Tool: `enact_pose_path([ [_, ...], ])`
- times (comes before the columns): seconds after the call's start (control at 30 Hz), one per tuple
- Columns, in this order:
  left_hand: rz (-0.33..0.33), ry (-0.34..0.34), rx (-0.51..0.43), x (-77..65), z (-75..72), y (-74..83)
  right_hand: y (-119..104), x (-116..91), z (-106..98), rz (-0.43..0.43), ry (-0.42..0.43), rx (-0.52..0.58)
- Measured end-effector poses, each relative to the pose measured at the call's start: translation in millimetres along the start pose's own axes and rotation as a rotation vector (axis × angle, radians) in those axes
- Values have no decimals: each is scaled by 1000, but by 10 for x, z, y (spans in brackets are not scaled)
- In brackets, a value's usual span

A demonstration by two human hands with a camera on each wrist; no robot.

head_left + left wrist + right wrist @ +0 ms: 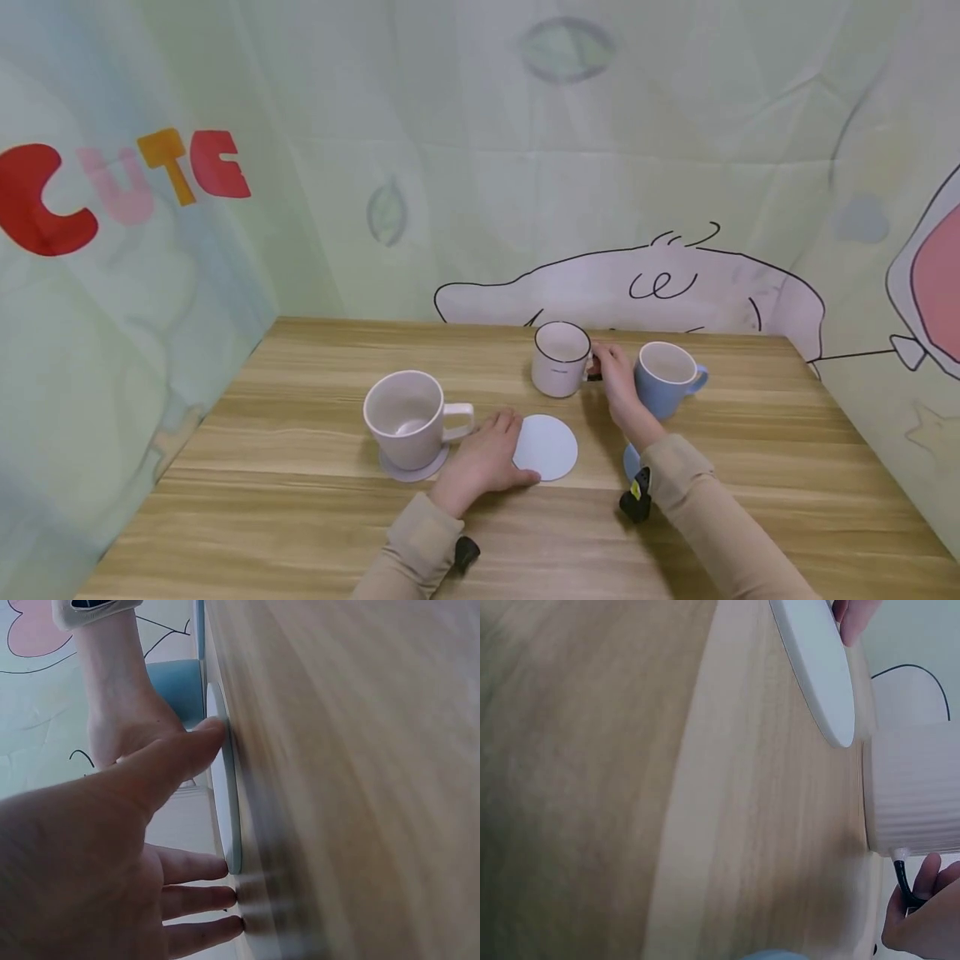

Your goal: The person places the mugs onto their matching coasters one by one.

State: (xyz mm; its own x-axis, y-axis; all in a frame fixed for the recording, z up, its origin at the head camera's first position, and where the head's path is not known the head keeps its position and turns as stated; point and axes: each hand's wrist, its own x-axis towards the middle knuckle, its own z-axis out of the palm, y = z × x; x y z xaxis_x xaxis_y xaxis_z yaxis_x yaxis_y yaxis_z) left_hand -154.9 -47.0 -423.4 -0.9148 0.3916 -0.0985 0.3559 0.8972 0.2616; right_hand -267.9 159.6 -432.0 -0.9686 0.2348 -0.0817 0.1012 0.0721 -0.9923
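A white mug (557, 377) with a dark rim and black handle stands on the table's far side. My right hand (617, 385) grips it by the handle (904, 883); the right wrist view shows fingers curled there. In front lies a round pale coaster (551, 448). Beside it my left hand (487, 457) rests with fairly straight fingers. Its thumb (204, 746) touches the coaster's edge, and its other fingertips reach the tabletop by the opposite end. To the right of the right hand stands a blue mug (660, 392), partly behind the wrist.
A larger off-white mug (408, 425) sits on a lilac-grey coaster (401, 474) at the left, its handle towards my left hand. A blue coaster (631, 461) is partly hidden by the right forearm. A printed cloth backdrop (465, 167) rises behind the wooden table (300, 400).
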Motion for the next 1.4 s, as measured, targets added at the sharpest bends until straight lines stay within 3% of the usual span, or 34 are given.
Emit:
enact_pose_path([
  [0.2,2,-3,7,-26,-16,10,9,27,-5,28,16,43],
  [0.47,-7,-6,2,-19,-1,14,0,31,-37,74,-41,164],
  [0.77,-23,-16,9,-45,-24,34,29,46,-44,89,-86,228],
  [0.93,-28,-23,15,-37,-17,40,-97,-58,-68,113,-123,241],
  [1.4,-52,-48,32,-24,12,31,20,-14,-16,88,-79,340],
])
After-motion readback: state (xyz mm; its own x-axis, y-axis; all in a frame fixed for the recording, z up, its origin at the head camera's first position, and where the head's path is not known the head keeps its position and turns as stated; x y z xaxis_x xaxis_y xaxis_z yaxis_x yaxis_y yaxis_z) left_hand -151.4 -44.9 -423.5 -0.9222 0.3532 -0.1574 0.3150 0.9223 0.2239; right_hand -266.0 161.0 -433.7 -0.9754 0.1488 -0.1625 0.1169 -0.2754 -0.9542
